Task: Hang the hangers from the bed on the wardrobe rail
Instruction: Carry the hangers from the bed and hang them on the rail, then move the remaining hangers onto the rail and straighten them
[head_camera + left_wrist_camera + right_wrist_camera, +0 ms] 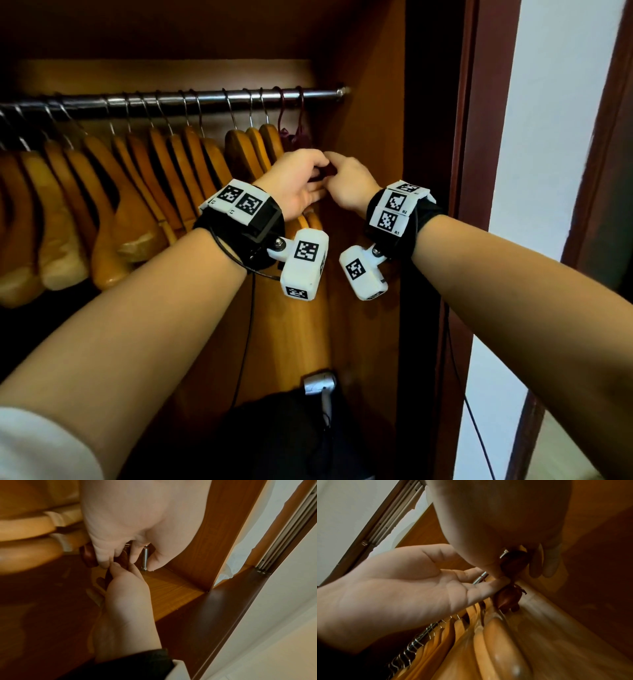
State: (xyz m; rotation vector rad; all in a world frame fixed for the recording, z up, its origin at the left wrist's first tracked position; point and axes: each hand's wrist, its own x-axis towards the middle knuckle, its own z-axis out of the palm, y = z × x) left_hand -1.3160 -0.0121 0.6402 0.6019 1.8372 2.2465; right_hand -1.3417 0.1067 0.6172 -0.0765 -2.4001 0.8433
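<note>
Both hands, the left hand (297, 183) and right hand (349, 183), pinch a dark red hanger (513, 561) (probably light, stiff, best held at its neck) below the rail (191, 101).

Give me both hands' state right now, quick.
Left hand: fingers curled onto a dark red hanger hooked on the metal wardrobe rail.
Right hand: pinching that same hanger.
</note>
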